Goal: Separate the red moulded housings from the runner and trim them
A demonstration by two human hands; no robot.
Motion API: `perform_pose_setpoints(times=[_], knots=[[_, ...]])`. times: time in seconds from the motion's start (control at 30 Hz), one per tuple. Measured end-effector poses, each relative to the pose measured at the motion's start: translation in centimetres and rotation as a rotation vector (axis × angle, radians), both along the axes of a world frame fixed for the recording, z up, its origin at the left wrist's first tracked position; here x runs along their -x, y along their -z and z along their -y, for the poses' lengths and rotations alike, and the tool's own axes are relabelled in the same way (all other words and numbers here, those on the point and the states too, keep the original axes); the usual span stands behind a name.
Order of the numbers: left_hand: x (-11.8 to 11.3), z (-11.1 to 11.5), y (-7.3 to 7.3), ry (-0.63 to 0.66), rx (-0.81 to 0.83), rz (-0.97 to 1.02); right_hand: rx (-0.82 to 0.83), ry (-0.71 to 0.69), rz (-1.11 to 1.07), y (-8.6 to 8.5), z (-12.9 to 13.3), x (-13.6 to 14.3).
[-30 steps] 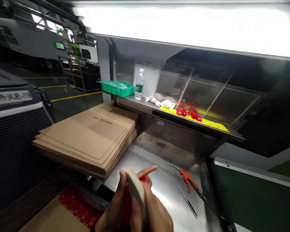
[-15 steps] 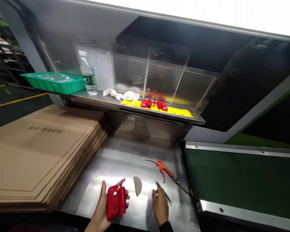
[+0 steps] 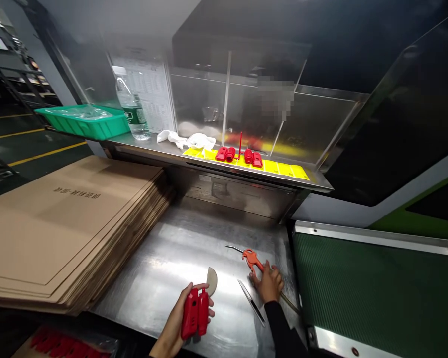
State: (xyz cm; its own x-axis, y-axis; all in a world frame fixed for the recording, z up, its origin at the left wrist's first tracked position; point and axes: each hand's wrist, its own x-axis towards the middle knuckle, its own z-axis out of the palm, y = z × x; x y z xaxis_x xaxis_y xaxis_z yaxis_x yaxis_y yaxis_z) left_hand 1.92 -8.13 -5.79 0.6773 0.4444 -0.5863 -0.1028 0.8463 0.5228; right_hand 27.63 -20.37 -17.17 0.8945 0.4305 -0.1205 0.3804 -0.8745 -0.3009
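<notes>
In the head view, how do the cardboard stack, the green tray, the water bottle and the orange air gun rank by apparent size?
1. cardboard stack
2. green tray
3. water bottle
4. orange air gun

The air gun is partly covered by the right hand.

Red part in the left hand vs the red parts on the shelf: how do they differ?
The red part is gripped in the left hand over the steel table; the shelf red parts lie untouched on a yellow strip. The held one is a single piece, seen close; the shelf ones are several, side by side. Both are the same glossy red plastic.
</notes>
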Motion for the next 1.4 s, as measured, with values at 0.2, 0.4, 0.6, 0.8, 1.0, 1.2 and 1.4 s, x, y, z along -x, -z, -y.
perform_pose_setpoints(times=[0.2,0.4,0.6,0.8,1.0,1.2,1.4], knots=[[0.6,-0.6,-3.0,-0.119,-0.031,0.159,0.036,-0.174,-0.124,-2.7,0.3,-1.5],[2.2,-2.0,-5.9,-0.195,-0.122,0.21,-0.185,-0.421,-0.095,-6.4,6.7,3.0],[2.8,-3.7,-7.8,-0.171,-0.215,0.178,-0.347,-0.647,0.449,-9.3,6.6,7.0],[4.2,-6.0,-8.6,-0.401,-0.058,0.375,-0.404,-0.672,0.484,-11.3,5.2,8.4],[4.5,-6.7,-8.6,-0.529,0.185,0.547,-0.533,-0.643,0.451,-11.4,4.1,10.3],[4.5,-6.5,-9.8,-0.588,0.231,0.662,-0.541,-0.646,0.469,-11.5,3.6,11.0],[5.0,-6.6,-10.3,-0.572,0.172,0.72,-0.548,-0.619,0.451,-11.9,3.6,11.6]])
